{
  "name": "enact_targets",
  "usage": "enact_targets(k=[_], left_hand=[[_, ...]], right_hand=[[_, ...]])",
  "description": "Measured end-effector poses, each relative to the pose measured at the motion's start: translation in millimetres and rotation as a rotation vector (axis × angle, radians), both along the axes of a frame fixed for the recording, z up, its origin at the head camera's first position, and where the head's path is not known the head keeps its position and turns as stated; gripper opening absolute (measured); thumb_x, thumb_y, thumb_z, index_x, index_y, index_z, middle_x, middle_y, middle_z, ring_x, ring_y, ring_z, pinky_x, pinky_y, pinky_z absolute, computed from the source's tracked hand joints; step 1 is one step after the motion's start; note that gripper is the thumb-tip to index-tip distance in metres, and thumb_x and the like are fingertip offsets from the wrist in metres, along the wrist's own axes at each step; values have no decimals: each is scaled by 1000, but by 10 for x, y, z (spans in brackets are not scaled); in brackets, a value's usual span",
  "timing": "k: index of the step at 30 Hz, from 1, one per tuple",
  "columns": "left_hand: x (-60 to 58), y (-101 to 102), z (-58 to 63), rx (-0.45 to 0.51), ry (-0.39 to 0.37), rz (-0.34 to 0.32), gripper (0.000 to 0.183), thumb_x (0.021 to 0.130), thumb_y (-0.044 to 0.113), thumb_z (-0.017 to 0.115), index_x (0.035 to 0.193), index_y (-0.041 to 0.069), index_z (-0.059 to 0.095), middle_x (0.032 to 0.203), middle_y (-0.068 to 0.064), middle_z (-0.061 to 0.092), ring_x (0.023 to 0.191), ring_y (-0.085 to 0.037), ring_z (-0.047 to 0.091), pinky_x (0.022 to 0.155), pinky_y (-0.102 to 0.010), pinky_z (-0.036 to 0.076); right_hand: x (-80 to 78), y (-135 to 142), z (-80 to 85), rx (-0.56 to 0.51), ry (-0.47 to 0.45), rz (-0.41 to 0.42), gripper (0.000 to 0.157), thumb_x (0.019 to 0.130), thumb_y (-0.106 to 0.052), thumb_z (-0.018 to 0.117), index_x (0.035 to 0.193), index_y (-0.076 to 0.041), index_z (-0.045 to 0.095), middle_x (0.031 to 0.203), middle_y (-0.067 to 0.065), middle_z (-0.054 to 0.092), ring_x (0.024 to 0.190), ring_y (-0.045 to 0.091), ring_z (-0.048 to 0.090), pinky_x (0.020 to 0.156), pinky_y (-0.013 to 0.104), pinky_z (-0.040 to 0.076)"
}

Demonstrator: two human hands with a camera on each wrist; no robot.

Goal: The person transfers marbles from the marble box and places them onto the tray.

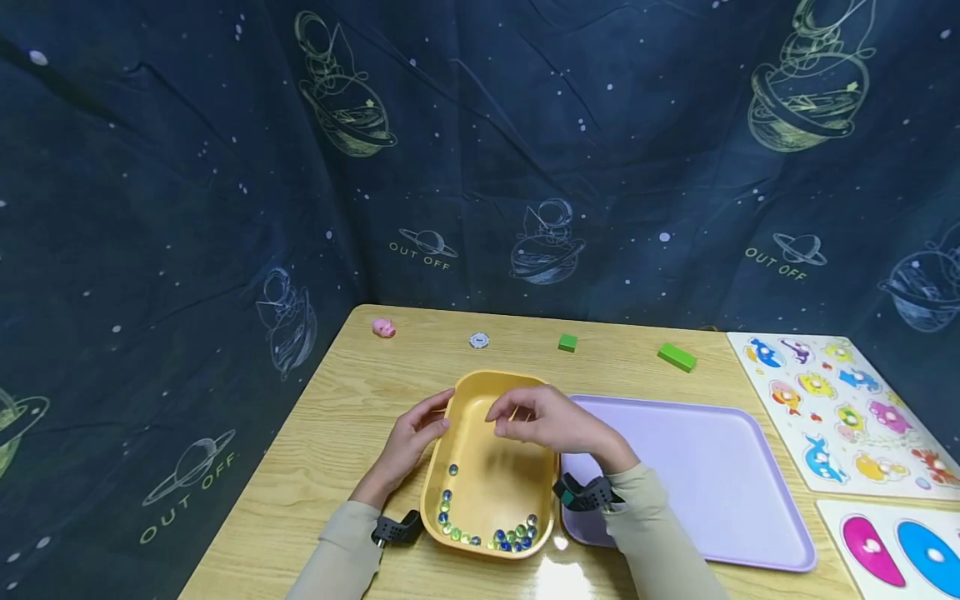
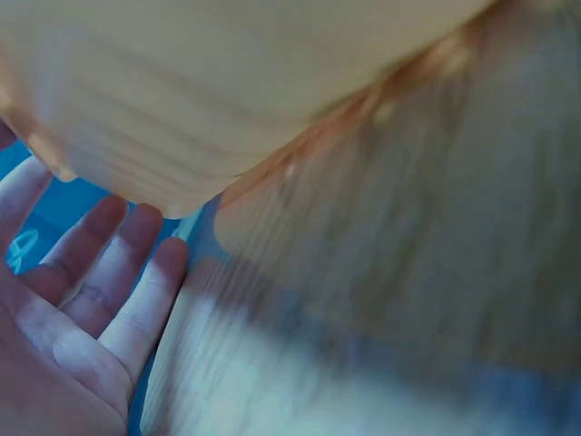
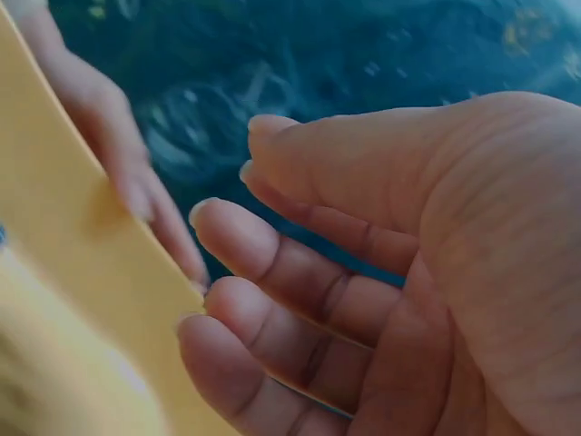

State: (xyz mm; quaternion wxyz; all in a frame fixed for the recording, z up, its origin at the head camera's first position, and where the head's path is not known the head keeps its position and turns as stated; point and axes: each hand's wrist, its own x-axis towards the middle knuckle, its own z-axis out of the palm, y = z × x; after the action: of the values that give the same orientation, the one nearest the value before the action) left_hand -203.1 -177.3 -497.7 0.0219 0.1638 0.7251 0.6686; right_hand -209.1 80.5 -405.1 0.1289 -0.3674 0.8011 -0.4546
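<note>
A yellow bin [image 1: 487, 467] stands in front of me, with several green, blue and clear marbles [image 1: 513, 537] gathered along its near end. My left hand [image 1: 408, 442] is at the bin's left rim, thumb and index fingertips right at the edge. Seen from the left wrist, the other fingers [image 2: 150, 282] are loosely extended beside the bin's outer wall [image 2: 182, 118]. Over the bin's far half hovers my right hand [image 1: 551, 421], fingers loosely bent. The right wrist view shows a gap between its thumb and fingers, with nothing held there.
A lilac tray [image 1: 690, 475] lies right of the bin. Along the table's back are a pink pig figure [image 1: 383, 327], a grey gear-like disc [image 1: 478, 340], a green cube [image 1: 567, 342] and a green block [image 1: 677, 357]. Puzzle boards [image 1: 813, 400] lie at far right.
</note>
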Motion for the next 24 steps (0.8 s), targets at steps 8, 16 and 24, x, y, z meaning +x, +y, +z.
enact_targets(k=[8, 16, 24], left_hand=[[-3, -12, 19, 1, 8, -12, 46, 92, 12, 53, 135, 5, 40, 136, -17, 41, 113, -38, 48, 84, -25, 46], [-2, 3, 8, -9, -4, 5, 43, 91, 12, 54, 133, 10, 44, 134, -12, 44, 112, -33, 50, 84, -26, 47], [9, 10, 30, 6, -26, 1, 43, 91, 7, 53, 133, 6, 44, 134, -17, 43, 114, -36, 48, 84, -25, 46]], right_hand=[[79, -416, -240, 65, -41, 196, 17, 87, -23, 61, 99, -13, 65, 84, -8, 62, 74, 6, 57, 66, 21, 47], [155, -556, -433, 77, -189, 254, 21, 86, -17, 62, 103, -4, 62, 81, -4, 65, 73, 3, 59, 65, 19, 47], [238, -607, -488, 177, -242, 367, 23, 83, -15, 65, 103, -5, 62, 79, -7, 65, 67, -1, 58, 64, 17, 46]])
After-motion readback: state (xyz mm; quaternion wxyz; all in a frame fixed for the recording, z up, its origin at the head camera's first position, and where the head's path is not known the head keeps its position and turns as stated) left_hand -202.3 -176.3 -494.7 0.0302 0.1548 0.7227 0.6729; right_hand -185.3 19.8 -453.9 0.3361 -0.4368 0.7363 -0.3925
